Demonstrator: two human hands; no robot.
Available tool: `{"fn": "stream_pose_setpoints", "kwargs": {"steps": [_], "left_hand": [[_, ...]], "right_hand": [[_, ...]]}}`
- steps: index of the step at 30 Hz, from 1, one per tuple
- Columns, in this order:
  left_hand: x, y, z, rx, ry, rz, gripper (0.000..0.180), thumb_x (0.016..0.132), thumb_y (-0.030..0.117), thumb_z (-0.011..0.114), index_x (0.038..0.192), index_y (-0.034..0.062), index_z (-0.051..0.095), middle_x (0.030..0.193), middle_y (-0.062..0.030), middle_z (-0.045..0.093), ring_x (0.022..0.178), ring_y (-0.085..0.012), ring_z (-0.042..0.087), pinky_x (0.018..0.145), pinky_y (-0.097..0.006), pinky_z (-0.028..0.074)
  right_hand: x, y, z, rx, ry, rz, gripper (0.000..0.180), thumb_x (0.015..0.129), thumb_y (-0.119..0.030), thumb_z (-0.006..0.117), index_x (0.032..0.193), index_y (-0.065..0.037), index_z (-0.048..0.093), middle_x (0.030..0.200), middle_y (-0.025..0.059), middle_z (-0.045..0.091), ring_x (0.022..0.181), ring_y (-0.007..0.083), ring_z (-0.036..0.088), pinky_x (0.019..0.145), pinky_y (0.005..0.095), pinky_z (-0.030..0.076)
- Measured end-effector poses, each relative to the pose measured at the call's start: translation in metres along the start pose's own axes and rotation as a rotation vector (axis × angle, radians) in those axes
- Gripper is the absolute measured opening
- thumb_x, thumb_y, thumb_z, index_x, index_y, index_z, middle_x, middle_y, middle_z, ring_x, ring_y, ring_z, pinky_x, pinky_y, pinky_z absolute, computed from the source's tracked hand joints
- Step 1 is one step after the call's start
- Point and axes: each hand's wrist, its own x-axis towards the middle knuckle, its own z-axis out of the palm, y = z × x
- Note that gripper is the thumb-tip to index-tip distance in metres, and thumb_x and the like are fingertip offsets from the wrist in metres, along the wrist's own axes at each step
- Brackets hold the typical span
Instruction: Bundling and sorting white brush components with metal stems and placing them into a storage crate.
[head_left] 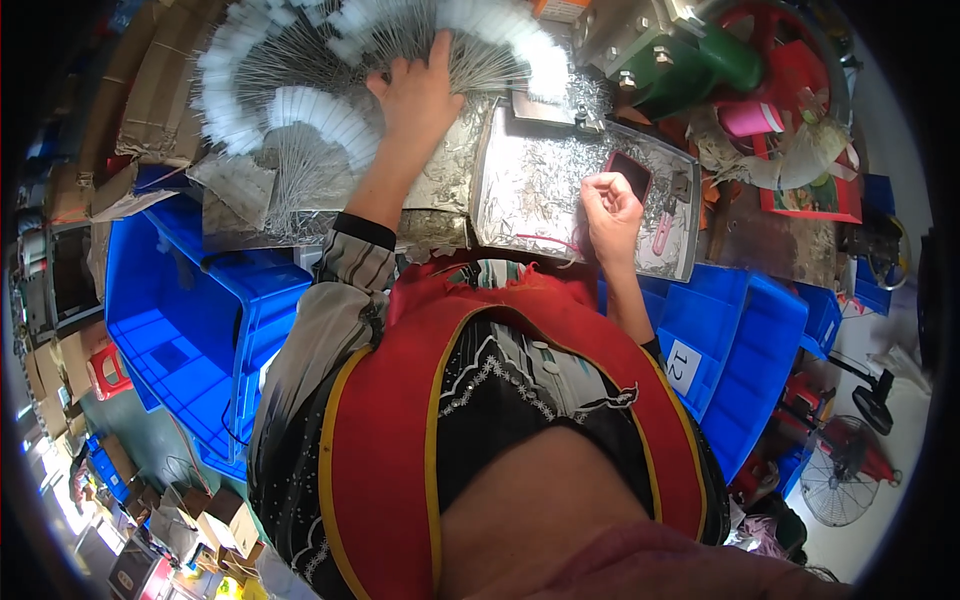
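Partly hidden – right hand contents; left hand on wires.

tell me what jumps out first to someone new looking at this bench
The fan of thin metal wires with white tips, spread across the top left, stands out first, with the left hand resting on it. Right of it lies a metal tray of silvery bits, where the right hand is closed by a dark phone. Bright blue bins sit below.
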Motion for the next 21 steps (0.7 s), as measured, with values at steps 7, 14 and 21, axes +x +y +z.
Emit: {"fn": "stream_pose_setpoints", "kwargs": {"steps": [7, 14, 21], "left_hand": [[0.008, -0.008, -0.016, -0.176, -0.005, 0.055, 0.067, 0.066, 0.009, 0.053, 0.127, 0.0146, 0.027, 0.088, -0.0189, 0.057, 0.075, -0.0353, 0.057, 0.077, -0.043, 0.042], [0.025, -0.018, -0.078, -0.214, -0.039, -0.057, 0.07, 0.066, 0.015, 0.06, 0.128, 0.0109, 0.028, 0.106, -0.0234, 0.052, 0.091, -0.0372, 0.054, 0.08, -0.039, 0.043], [0.016, -0.034, -0.084, -0.689, 0.205, -0.12, 0.066, 0.068, 0.006, 0.056, 0.127, 0.007, 0.028, 0.091, -0.0194, 0.057, 0.077, -0.0307, 0.058, 0.067, -0.036, 0.046]], "right_hand": [[-0.004, -0.002, 0.01, -0.025, -0.033, 0.019, 0.004, 0.076, -0.001, 0.058, 0.077, -0.003, 0.054, 0.071, -0.0002, 0.056, 0.063, 0.0031, 0.051, 0.058, 0.017, 0.041], [0.0, -0.008, 0.024, -0.131, -0.139, 0.006, 0.004, 0.075, -0.002, 0.059, 0.074, -0.002, 0.055, 0.068, 0.0006, 0.057, 0.059, 0.0044, 0.051, 0.056, 0.0184, 0.042], [0.005, -0.018, 0.044, -0.212, -0.23, -0.066, 0.004, 0.074, -0.002, 0.058, 0.072, 0.0, 0.055, 0.064, -0.0001, 0.055, 0.055, 0.0029, 0.047, 0.051, 0.0168, 0.04]]}}
